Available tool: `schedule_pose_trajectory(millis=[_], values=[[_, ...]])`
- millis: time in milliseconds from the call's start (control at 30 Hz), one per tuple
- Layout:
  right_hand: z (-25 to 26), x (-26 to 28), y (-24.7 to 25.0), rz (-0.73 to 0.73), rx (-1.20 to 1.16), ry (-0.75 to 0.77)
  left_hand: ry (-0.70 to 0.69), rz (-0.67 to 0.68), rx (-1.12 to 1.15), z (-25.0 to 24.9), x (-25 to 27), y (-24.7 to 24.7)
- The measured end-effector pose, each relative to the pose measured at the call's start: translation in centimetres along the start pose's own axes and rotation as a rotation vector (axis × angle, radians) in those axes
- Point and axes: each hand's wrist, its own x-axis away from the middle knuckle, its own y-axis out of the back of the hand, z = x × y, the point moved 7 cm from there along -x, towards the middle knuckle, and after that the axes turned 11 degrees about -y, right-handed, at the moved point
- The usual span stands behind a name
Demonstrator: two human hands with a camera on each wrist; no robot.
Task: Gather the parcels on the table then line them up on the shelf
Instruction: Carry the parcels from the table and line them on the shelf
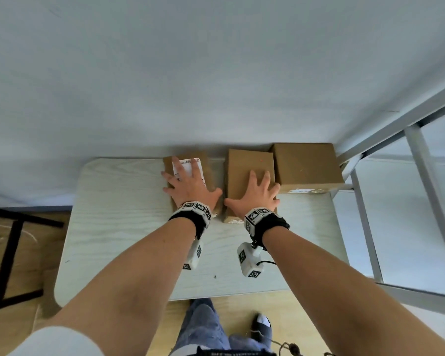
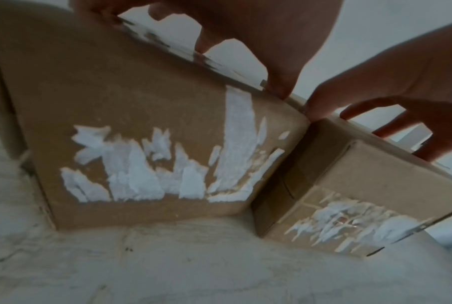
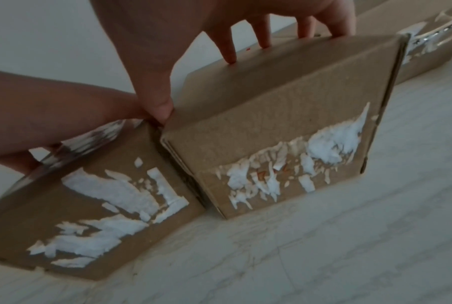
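Three brown cardboard parcels stand in a row at the back of the pale table point(image 1: 118, 227), against the wall. My left hand point(image 1: 190, 187) lies spread on top of the left parcel point(image 1: 209, 164), which bears a white label point(image 1: 188, 163); the thumb sits at its right edge. My right hand point(image 1: 254, 196) is spread on the middle parcel point(image 1: 249, 160), thumb at its left edge. The bigger right parcel point(image 1: 306, 165) is untouched. In the wrist views the fingertips point(image 2: 201, 47) and fingertips point(image 3: 231, 58) touch the box tops, and the left parcel point(image 2: 141, 102) and middle parcel point(image 3: 284, 102) nearly meet at a corner.
A white metal shelf frame point(image 1: 365, 214) stands right of the table, close to the right parcel. A black frame point(image 1: 8, 253) stands on the wooden floor at the left. The table's front half point(image 1: 216, 278) is bare wood. My legs are at the table's front edge.
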Motion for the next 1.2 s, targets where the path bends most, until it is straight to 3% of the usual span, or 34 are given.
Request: schedule_pose_trajectory(millis=[300, 533, 900, 1200], values=[[-1.6, 2.5, 1.3, -0.061, 0.044, 0.135, -0.062, 0.014, -0.058, -1.2, 3.6, 1.0], [-6.7, 5.7, 2.2, -0.074, 0.048, 0.191, -0.098, 0.014, -0.1, -4.1, 9.4, 1.0], [-19.5, 12.8, 2.3, -0.167, -0.043, 0.354, -0.064, -0.095, -0.079, -9.2, 23.8, -1.5], [-34.7, 19.1, 0.4, -0.168, -0.054, 0.374, -0.042, -0.083, -0.064, -15.8, 38.3, -7.3]])
